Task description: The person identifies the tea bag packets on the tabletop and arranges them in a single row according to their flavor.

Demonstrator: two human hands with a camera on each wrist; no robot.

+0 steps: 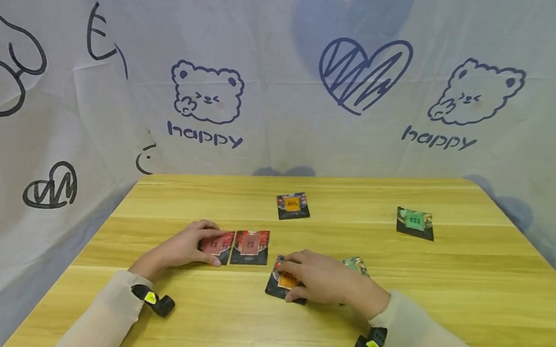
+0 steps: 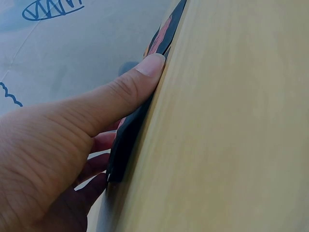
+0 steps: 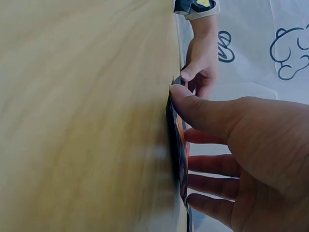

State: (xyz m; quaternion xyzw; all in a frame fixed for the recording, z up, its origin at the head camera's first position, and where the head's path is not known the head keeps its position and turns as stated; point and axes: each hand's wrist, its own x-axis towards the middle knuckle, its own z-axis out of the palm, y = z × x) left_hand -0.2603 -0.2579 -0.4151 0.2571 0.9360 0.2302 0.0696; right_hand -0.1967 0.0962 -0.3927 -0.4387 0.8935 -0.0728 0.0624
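Two flat, square packets with pink labels on red and black lie side by side on the table. My left hand (image 1: pixel 188 245) holds the left pink-labelled packet (image 2: pixel 129 140) by its edges, its thumb on the near edge. Close against it sits the other pink-labelled packet (image 1: pixel 250 248). To the right, my right hand (image 1: pixel 321 276) grips an orange-labelled packet (image 1: pixel 277 289) between thumb and fingers, covering part of it. In the right wrist view that packet's edge looks wavy. Partly hidden behind the right hand is a green-patterned packet (image 1: pixel 356 264).
A second orange-labelled packet (image 1: pixel 292 205) lies farther back near the middle. A green-labelled packet (image 1: pixel 415 222) is at the back right. Behind the wooden table (image 1: pixel 199 324) hangs a white cloth (image 1: pixel 282 114) with drawings.
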